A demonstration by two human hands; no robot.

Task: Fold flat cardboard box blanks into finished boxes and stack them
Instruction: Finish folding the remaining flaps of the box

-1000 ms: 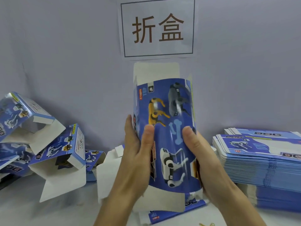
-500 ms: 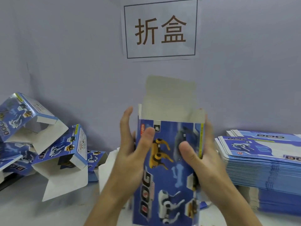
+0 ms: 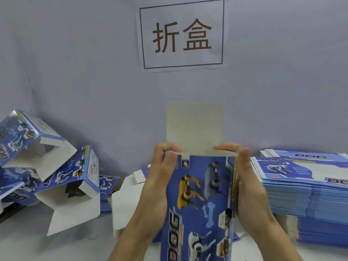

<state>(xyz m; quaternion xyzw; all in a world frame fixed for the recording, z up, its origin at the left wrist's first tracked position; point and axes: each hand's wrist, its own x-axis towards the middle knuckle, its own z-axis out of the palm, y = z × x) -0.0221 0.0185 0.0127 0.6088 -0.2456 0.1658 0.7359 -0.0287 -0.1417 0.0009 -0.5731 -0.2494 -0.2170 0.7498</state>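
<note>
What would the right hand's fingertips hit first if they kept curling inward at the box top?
Probably the small side flap under the right hand, then the tall upright flap of the box; depth is unclear.

A white paper sign point(image 3: 182, 33) with two brown characters hangs on the grey wall point(image 3: 75, 63).

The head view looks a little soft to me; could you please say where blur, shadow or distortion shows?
Head view: the sign is sharp; the held box and both hands are slightly soft; folded boxes cast soft shadows on the wall; the flat stack bows at the wide-angle edge; no glare.
</note>
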